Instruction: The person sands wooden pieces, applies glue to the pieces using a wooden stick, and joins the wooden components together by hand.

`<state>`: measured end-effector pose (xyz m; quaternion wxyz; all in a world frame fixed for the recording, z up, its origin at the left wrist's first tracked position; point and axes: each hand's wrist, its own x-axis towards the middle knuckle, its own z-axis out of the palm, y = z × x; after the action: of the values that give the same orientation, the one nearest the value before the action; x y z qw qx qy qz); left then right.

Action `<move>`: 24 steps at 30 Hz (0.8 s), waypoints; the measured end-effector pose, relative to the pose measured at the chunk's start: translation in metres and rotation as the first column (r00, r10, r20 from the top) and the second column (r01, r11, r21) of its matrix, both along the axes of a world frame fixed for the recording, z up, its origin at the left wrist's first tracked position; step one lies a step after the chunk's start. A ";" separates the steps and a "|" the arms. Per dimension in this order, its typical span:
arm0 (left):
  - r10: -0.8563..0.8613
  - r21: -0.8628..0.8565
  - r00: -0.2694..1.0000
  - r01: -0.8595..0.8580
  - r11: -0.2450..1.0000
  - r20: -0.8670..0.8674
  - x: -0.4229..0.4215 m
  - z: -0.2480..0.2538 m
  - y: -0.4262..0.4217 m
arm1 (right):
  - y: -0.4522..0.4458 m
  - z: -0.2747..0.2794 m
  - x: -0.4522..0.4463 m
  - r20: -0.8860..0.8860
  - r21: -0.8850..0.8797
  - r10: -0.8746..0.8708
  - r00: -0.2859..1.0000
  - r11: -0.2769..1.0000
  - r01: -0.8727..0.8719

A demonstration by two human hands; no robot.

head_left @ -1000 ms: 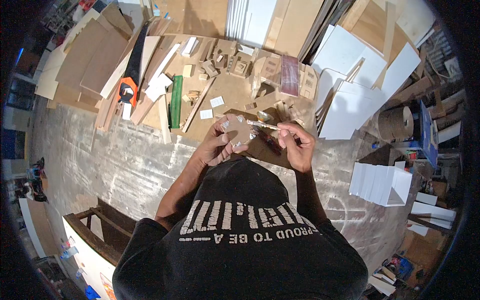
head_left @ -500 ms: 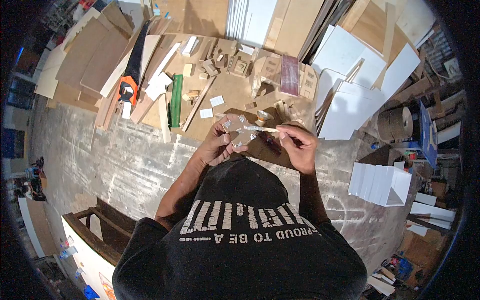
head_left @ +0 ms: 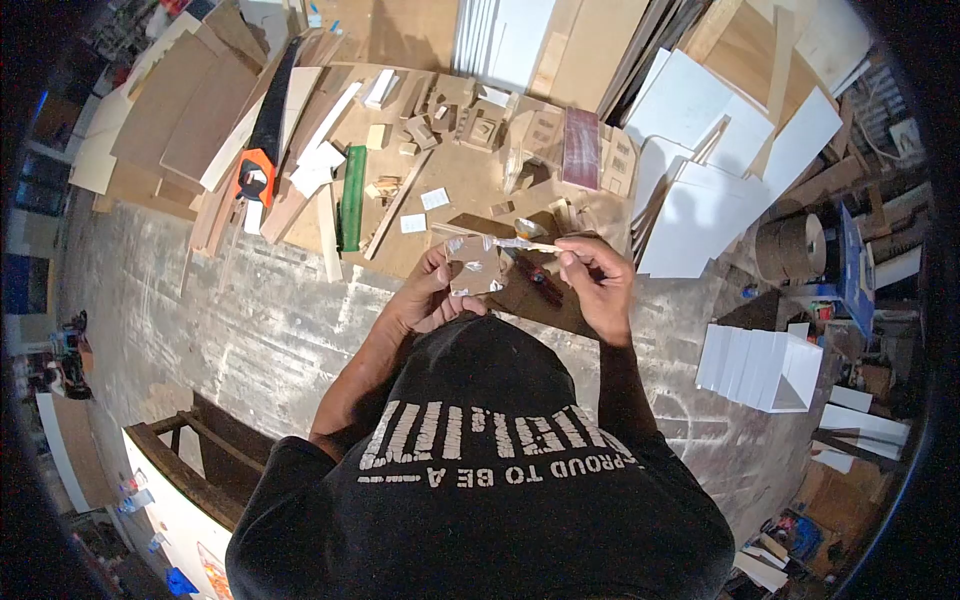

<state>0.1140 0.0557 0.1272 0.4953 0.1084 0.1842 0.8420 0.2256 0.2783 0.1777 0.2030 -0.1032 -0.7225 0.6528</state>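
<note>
My left hand (head_left: 425, 292) grips a small square brown board (head_left: 482, 275) by its left and lower edges. White paste-like dabs sit near the board's corners and middle. Between the thumb and fingers of my right hand (head_left: 600, 285) is a thin wooden stick (head_left: 545, 247), its far end coated in the same white stuff. That coated end is at the board's upper right corner; whether it touches I cannot tell. Just beyond the stick, a small cup-like container (head_left: 527, 229) is partly hidden. A dark tool with some red (head_left: 540, 283) lies below the stick.
The workbench holds a handsaw with an orange handle (head_left: 257, 177), a green strip (head_left: 352, 200), two white paper squares (head_left: 413, 223), several small wood blocks and a maroon slab (head_left: 580, 150). White panels (head_left: 690, 225) lean at the right. A white box (head_left: 790, 370) stands on the floor.
The board has turned in my left hand and now shows its face more squarely. The coated end of the stick has shifted from over the board's middle up to its upper right corner.
</note>
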 end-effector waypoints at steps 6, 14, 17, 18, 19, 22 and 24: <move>-0.102 -0.015 0.993 0.103 0.995 0.067 -0.002 -0.006 -0.003 | -0.009 -0.020 -0.006 0.005 0.119 -0.017 1.000 0.993 0.017; -0.098 0.025 0.973 0.095 0.995 0.211 0.000 -0.010 -0.002 | 0.009 -0.021 -0.004 -0.043 0.041 -0.087 0.995 0.995 0.089; -0.099 -0.014 0.969 0.105 0.994 0.227 -0.001 -0.010 -0.002 | 0.001 -0.011 -0.006 -0.021 0.025 -0.079 0.997 0.997 0.079; -0.107 -0.044 0.970 0.119 0.992 0.217 -0.002 -0.009 -0.001 | -0.001 -0.007 -0.007 -0.023 0.032 -0.066 0.998 0.997 0.067; -0.115 -0.073 0.971 0.133 0.988 0.208 -0.002 -0.008 -0.001 | -0.002 -0.005 -0.007 -0.026 0.039 -0.053 0.998 0.998 0.054; -0.206 0.065 0.955 0.196 0.978 0.215 -0.005 -0.003 0.002 | 0.002 -0.003 -0.012 -0.014 0.009 -0.019 1.000 1.000 0.019; -0.257 0.048 0.942 0.253 0.966 0.215 -0.008 -0.003 0.004 | 0.005 -0.005 -0.017 0.012 -0.032 0.029 1.000 0.999 -0.028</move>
<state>0.1062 0.0597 0.1244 0.6163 0.0428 0.1047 0.7793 0.2088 0.2834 0.1723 0.1874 -0.1001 -0.7147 0.6664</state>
